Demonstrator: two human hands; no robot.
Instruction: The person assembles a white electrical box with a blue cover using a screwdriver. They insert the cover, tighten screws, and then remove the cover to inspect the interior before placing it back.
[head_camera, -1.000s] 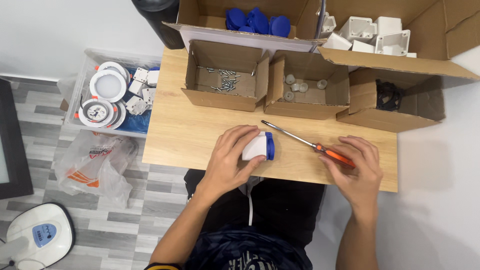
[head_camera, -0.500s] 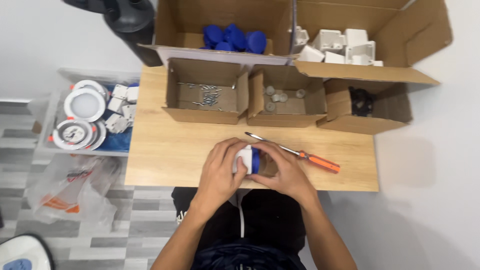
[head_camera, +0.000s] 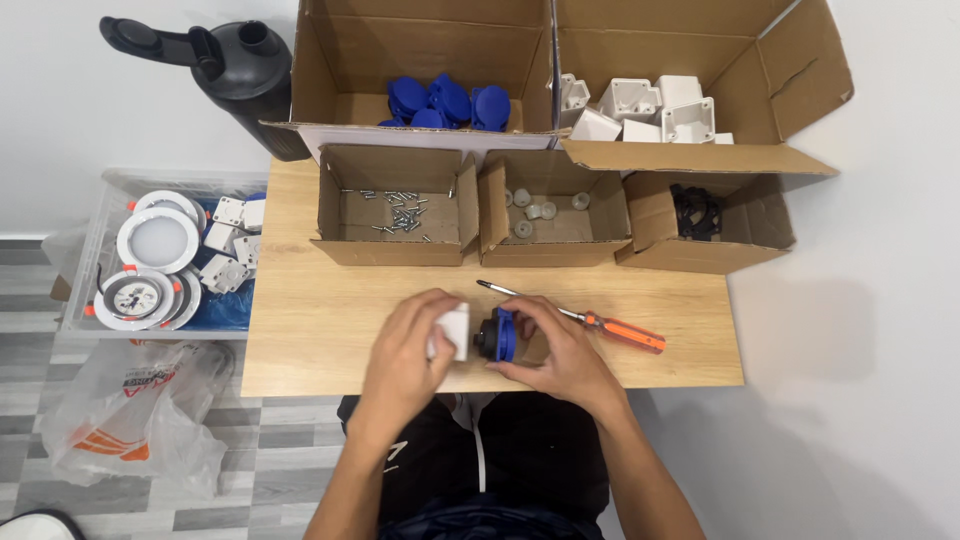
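- Left hand (head_camera: 405, 350) wrapped around the white housing (head_camera: 456, 331), fingers closed on it, low over the bench (head_camera: 300, 330) near the front edge.
- Right hand (head_camera: 560, 352) pinching the blue cap (head_camera: 503, 336), black insert facing the housing, just beside it with a small gap.
- Probably best to line the two up square before pressing, not at a tilt.
- Orange-handled screwdriver (head_camera: 600, 322) lying right behind the right hand, easy to grab.
- Box of screws (head_camera: 400, 213) straight ahead, well apart.
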